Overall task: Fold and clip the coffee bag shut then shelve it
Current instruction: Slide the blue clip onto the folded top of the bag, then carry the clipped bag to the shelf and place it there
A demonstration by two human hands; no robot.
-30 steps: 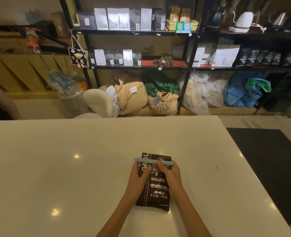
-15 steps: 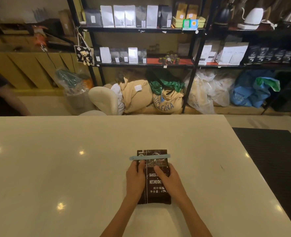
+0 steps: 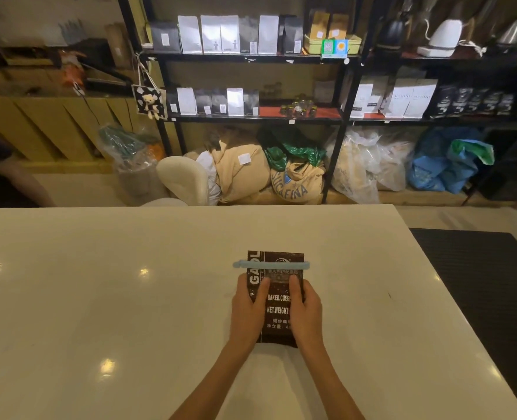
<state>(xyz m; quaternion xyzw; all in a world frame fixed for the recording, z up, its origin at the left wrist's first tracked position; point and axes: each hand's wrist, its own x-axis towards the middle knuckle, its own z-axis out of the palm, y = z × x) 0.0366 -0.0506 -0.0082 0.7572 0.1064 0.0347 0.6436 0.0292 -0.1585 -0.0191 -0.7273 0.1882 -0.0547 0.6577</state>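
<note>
I am looking at the bag (image 3: 277, 301) lying flat on the worktop (image 3: 129, 298), the blue clip (image 3: 270, 264) sitting across its far end. My left hand (image 3: 248, 310) and right hand (image 3: 307, 310) are flanking it — fingers wrapping its long edges. It is looking full, soft and slick, so I am favouring the sides below the clip. Beyond the bag, the shelf (image 3: 251, 57) is standing crowded; the path is looking clear.
</note>
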